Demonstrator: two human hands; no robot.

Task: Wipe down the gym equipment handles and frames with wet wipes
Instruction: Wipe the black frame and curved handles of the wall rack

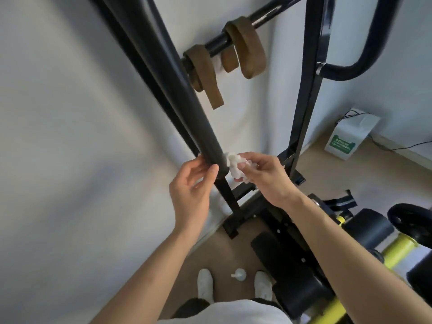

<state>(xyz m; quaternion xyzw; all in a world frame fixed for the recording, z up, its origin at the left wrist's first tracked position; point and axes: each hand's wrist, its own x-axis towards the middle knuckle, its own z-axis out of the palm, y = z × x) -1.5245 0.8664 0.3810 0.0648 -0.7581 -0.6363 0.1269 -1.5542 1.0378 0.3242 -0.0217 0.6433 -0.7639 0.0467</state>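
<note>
Wet wipe: one crumpled white wet wipe (235,168) is lying against the lower end of the one padded bar (187,99).
Right hand: the right hand (264,176) is pinching the wet wipe, with its fingers curled round it.
Left hand: the left hand (194,183) is wrapping the bar's end, thumb in front and fingers behind.
Straps: two brown straps (203,73) are hanging from one black crossbar (266,16).
Frame: one black upright (304,90) is standing to the right.
Floor: two white shoes (205,285) are flanking one small white object (239,274); one white bag (348,139) is standing by the wall.
</note>
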